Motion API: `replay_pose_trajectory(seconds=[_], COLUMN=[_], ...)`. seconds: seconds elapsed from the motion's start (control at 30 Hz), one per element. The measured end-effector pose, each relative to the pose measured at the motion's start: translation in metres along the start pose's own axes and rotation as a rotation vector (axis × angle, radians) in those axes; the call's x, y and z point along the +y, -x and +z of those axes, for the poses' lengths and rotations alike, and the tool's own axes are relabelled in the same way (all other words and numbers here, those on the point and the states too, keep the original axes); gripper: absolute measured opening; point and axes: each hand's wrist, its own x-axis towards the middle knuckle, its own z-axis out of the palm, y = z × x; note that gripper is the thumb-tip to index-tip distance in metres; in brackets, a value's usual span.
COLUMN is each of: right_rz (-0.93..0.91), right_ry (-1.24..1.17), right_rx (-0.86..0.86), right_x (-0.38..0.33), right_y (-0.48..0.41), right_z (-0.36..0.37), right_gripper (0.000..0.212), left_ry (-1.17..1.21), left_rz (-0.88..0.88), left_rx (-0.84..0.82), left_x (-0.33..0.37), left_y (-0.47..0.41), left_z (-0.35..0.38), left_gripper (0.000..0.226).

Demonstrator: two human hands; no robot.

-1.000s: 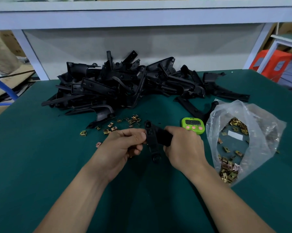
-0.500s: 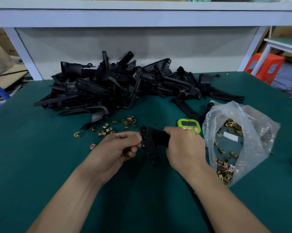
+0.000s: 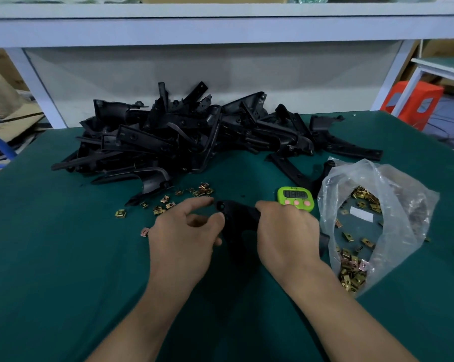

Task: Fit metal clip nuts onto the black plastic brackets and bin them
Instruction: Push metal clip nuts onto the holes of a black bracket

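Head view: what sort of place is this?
Likely a factory assembly bench for small parts: a heap of black plastic brackets on a green-matted table, a clear bag of metal clip nuts beside a green timer, and the left hand and right hand holding one bracket.

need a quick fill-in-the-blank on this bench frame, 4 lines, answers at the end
1. The right hand has a black bracket in its grip, beside a ___ timer.
2. The timer's three buttons are ___.
3. The bag of clip nuts lies to that hand's ___.
4. Loose nuts lie on the mat to the timer's ___.
Answers: green; pink; right; left.
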Motion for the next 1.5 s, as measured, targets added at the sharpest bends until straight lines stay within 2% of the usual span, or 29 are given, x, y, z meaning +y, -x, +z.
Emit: replay_pose_trajectory(seconds=[0.1,0.17,0.3,0.57,0.77,0.87,0.93,1.07,1.17,1.27,1.5], right_rz=[-0.008,-0.017,-0.03,-0.015,-0.045,0.004,0.04,0.123,0.135,0.121,0.018], right_ry=[0.023,0.038,0.088,0.12,0.157,0.183,0.118,-0.056,-0.122,-0.149,-0.09], right_rx=[-0.001,-0.004,-0.023,-0.023,-0.032,0.008,0.004,0.016,0.013,0.008,0.016], right_x=[-0.005,-0.01,-0.015,-0.018,-0.025,-0.024,-0.017,-0.002,0.002,0.005,0.005], right_y=[0.002,0.003,0.006,0.009,0.013,0.012,0.009,0.001,0.0,-0.001,0.001], right_z=[-0.001,-0.001,-0.003,-0.005,0.001,-0.001,0.005,0.014,0.015,0.015,0.012], right_gripper=[0.029,0.028,0.025,0.025,0.029,0.036,0.034,0.027,0.03,0.033,0.027], left_ry=[-0.084,-0.115,-0.202,-0.201,-0.323,-0.222,-0.099,0.266,0.274,0.292,0.229], left_rz=[0.06,0.059,0.082,0.052,0.138,0.099,0.047,-0.146,-0.148,-0.122,-0.128], left_rx=[0.086,0.115,0.107,0.082,0.107,0.055,-0.011,-0.247,-0.362,-0.41,-0.363], left_x=[0.007,0.008,0.006,0.005,0.003,0.004,0.002,0.004,0.001,0.001,0.001], left_y=[0.008,0.008,0.007,0.004,0.01,0.006,0.001,-0.009,-0.011,-0.011,-0.01], left_z=[0.002,0.003,0.002,0.0,0.005,0.001,-0.002,-0.006,-0.008,-0.009,-0.005], left_gripper=[0.034,0.033,0.036,0.039,0.036,0.037,0.035,0.011,0.022,0.018,0.029])
